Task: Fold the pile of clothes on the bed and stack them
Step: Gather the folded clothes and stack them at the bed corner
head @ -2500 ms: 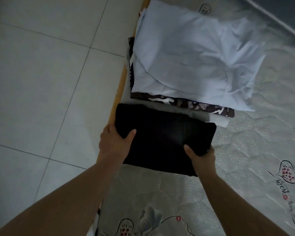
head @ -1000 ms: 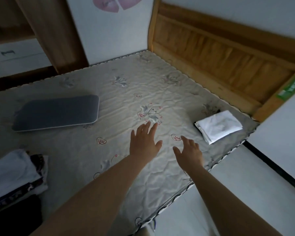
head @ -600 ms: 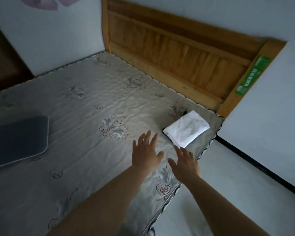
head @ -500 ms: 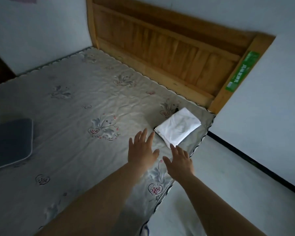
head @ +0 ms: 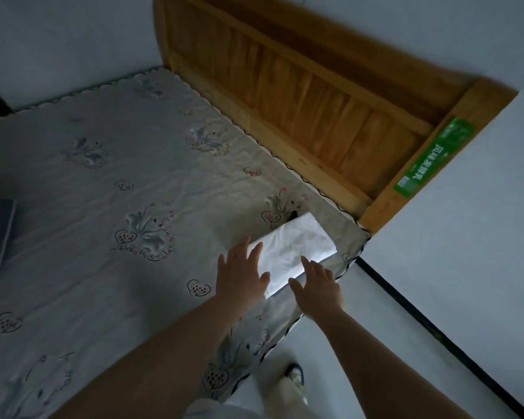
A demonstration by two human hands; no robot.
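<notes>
Both hands reached w/ fingers spread, gripping nothing, left hand and right hand at near edge of folded white garment by bed corner, centre-right of frame; next prob. grasp both sides & carry to stack.

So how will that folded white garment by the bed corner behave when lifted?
The folded white garment looks like soft, creased cloth, so it's probably floppy and light. Lifted by one edge it may unfold; both open hands, left and right, flank it.
</notes>
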